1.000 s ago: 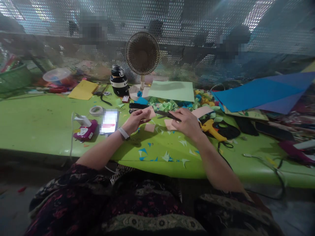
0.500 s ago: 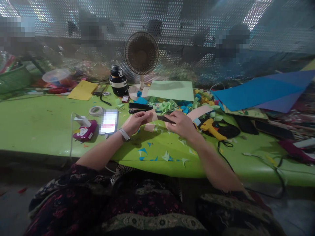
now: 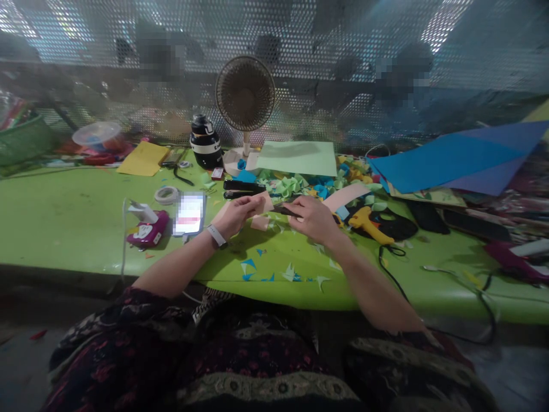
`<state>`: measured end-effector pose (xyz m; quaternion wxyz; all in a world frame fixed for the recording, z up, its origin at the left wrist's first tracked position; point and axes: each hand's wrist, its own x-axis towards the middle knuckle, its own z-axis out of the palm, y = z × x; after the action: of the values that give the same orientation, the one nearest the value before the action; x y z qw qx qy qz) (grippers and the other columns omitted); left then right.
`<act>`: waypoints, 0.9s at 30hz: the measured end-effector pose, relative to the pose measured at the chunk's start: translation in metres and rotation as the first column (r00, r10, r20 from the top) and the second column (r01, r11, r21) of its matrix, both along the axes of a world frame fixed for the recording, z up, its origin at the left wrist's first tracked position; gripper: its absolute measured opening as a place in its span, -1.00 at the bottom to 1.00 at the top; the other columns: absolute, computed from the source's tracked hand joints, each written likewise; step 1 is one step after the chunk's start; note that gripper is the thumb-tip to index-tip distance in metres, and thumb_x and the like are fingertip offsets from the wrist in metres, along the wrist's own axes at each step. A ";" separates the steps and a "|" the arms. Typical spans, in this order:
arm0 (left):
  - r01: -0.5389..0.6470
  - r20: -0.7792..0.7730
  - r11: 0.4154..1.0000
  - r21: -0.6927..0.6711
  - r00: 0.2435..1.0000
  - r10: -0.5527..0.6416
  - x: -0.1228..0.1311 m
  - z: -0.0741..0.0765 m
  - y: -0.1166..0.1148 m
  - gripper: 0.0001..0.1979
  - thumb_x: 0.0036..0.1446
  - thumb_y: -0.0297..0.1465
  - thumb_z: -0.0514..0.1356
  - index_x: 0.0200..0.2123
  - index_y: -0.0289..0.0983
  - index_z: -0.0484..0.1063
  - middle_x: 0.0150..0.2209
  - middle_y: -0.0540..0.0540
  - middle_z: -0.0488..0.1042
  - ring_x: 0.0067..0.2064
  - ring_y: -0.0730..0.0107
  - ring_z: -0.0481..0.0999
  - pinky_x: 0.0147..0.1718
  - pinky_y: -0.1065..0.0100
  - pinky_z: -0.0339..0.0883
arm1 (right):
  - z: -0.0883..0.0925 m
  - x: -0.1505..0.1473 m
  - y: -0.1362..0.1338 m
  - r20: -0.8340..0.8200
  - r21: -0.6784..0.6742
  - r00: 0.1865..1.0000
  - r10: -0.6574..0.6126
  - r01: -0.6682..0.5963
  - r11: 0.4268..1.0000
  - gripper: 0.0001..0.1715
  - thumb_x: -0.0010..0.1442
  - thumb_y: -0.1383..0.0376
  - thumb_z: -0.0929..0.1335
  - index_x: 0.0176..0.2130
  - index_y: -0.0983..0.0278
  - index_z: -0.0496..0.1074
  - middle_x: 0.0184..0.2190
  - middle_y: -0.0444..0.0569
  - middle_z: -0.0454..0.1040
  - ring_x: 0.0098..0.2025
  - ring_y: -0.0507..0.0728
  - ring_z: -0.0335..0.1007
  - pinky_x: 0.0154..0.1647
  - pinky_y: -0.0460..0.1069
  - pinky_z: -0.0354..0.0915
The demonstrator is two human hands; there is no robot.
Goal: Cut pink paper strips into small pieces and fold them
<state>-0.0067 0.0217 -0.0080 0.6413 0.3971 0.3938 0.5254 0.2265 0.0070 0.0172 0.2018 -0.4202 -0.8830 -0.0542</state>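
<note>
My left hand (image 3: 235, 215) pinches a small pink paper piece (image 3: 262, 201) just above the green table (image 3: 68, 212). My right hand (image 3: 315, 218) is closed around dark scissors (image 3: 284, 209), whose blades point left and meet the pink paper. Another pink scrap (image 3: 259, 222) lies on the table under the hands. A longer pink strip (image 3: 346, 196) lies behind my right hand. Small blue and white paper cuttings (image 3: 291, 272) are scattered near the front edge.
A phone (image 3: 190, 213), a tape roll (image 3: 167, 194) and a pink gadget (image 3: 147, 232) lie left. A yellow glue gun (image 3: 369, 222) with cord sits right. Behind stand a fan (image 3: 245, 103), a black bottle (image 3: 205, 142), green paper (image 3: 299, 158), blue sheets (image 3: 450, 163) and a stapler (image 3: 243, 186).
My right hand has moved left with the scissors, bringing the blades up to the pink paper held by my left hand. The left hand has barely shifted.
</note>
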 end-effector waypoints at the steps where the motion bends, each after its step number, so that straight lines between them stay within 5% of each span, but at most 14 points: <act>1: -0.010 0.004 1.000 -0.007 1.000 0.010 0.000 0.000 0.000 -0.74 -0.11 -0.29 0.49 -0.50 -0.30 0.52 -0.43 -0.03 0.53 -0.35 0.49 0.49 -0.32 0.46 0.33 | -0.001 0.000 0.001 -0.006 0.004 1.000 -0.003 0.003 1.000 -0.56 0.24 0.34 0.33 0.09 0.31 0.54 -0.18 0.14 0.51 -0.12 0.27 0.40 -0.15 0.11 0.32; 27: 0.032 0.059 0.999 -0.036 0.998 -0.030 0.007 -0.006 -0.004 -0.78 -0.09 -0.34 0.48 -0.48 -0.33 0.54 -0.45 -0.02 0.52 -0.43 0.56 0.44 -0.38 0.48 0.37 | -0.011 -0.009 0.000 -0.027 -0.028 0.999 0.028 -0.029 0.999 -0.56 0.20 0.40 0.33 0.06 0.31 0.55 -0.17 0.11 0.55 -0.13 0.23 0.40 -0.18 0.05 0.31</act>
<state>0.0003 0.0177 -0.0143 0.6677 0.3760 0.3782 0.5194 0.2180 0.0066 0.0063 0.2083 -0.4109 -0.8869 -0.0332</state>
